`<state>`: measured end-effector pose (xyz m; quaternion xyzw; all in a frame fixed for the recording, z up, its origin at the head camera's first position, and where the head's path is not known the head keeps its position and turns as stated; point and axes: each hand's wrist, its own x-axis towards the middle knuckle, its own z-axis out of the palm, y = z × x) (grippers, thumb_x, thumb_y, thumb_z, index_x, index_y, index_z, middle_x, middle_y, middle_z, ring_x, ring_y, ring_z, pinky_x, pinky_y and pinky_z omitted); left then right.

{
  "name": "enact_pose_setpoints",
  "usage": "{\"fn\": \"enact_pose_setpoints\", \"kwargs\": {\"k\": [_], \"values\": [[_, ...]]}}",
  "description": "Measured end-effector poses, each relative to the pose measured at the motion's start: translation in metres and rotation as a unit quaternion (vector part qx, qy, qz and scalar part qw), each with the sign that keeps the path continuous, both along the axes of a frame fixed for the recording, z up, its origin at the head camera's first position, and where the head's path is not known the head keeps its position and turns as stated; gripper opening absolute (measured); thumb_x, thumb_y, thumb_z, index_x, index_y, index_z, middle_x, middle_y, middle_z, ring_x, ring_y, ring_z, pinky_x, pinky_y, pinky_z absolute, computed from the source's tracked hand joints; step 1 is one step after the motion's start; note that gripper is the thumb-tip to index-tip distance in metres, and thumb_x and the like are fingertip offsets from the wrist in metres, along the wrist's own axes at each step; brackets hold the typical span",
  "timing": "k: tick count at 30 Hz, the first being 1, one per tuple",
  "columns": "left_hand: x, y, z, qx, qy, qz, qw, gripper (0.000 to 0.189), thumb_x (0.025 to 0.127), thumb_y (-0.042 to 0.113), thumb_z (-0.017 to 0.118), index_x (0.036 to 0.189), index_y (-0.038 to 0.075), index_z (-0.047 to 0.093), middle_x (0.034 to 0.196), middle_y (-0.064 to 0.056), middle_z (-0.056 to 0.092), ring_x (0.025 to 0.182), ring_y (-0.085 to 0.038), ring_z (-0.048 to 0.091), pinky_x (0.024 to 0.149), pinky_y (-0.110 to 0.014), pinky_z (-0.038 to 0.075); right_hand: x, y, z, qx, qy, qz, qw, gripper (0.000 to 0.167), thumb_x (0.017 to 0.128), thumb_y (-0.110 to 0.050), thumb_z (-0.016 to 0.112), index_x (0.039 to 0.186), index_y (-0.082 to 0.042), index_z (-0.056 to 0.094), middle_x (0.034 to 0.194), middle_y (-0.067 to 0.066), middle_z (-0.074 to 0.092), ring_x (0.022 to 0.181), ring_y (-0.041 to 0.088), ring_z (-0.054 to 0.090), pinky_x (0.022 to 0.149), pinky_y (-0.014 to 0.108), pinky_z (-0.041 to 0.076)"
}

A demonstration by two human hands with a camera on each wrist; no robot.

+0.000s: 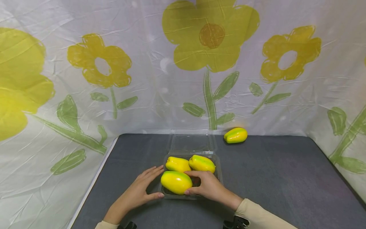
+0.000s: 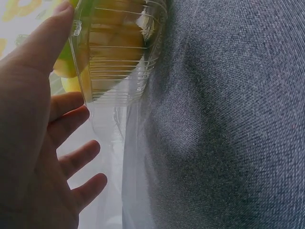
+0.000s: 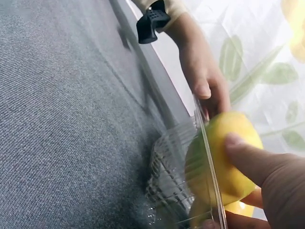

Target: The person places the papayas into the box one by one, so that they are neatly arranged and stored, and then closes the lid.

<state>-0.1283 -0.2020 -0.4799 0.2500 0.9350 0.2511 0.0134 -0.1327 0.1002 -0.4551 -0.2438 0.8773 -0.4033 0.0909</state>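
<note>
Head view: my left hand point(image 1: 140, 189) slants up from the near side, palm turned to the clear container point(image 1: 183, 197); my right hand point(image 1: 210, 187) angles across from the right, over the rim. The lid point(image 1: 191, 142) lies folded back towards the flowered curtain point(image 1: 154, 105), where the grey surface point(image 1: 271, 178) ends. Plenty of room to the right, with a lone fruit point(image 1: 235, 135) by the back edge. And I've got the front fruit point(image 1: 176, 182), at the container's front left, pinched by its right end, two rear fruits point(image 1: 178, 164) just behind!

Left wrist view: thumb raised by the rim, four fingers fanned out, nearly straight, nothing in their grasp. The ribbed container wall is right beside them; whether fingertips touch it, I can't tell.

Right wrist view: thumb pressed on the front fruit, fingers on its other side, container edge alongside, my left hand just beyond.
</note>
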Motion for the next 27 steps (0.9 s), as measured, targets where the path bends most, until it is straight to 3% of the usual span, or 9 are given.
{"fn": "enact_pose_setpoints", "kwargs": {"k": [7, 16, 27], "values": [[-0.0001, 0.0001, -0.0006, -0.002, 0.002, 0.0, 1.0, 0.089, 0.078, 0.071, 0.064, 0.153, 0.029, 0.038, 0.161, 0.003, 0.036, 0.147, -0.036, 0.036, 0.107, -0.071, 0.033, -0.0006, -0.0013, -0.0023, -0.005, -0.009, 0.003, 0.9999, 0.068, 0.077, -0.04, 0.083, 0.136, -0.014, 0.061, 0.112, 0.001, 0.073, 0.073, 0.001, 0.058, 0.063, 0.018, 0.049], [-0.0004, -0.0005, -0.0003, 0.0, -0.006, 0.001, 1.0, 0.088, 0.079, 0.071, 0.064, 0.153, 0.031, 0.037, 0.162, 0.002, 0.035, 0.147, -0.036, 0.035, 0.108, -0.071, 0.033, 0.0011, -0.0027, -0.0073, -0.019, -0.005, -0.018, 0.9996, 0.057, 0.082, -0.042, 0.077, 0.13, -0.013, 0.066, 0.112, 0.006, 0.075, 0.065, 0.004, 0.058, 0.055, 0.019, 0.048], [-0.0001, -0.0009, 0.0005, 0.002, -0.01, -0.001, 0.9999, 0.088, 0.079, 0.071, 0.063, 0.153, 0.031, 0.036, 0.162, 0.002, 0.035, 0.148, -0.035, 0.034, 0.109, -0.071, 0.032, 0.0014, -0.0054, -0.0086, -0.008, 0.008, -0.032, 0.9994, 0.054, 0.079, -0.037, 0.081, 0.127, -0.014, 0.068, 0.108, 0.005, 0.076, 0.065, 0.004, 0.059, 0.055, 0.019, 0.048]]}}
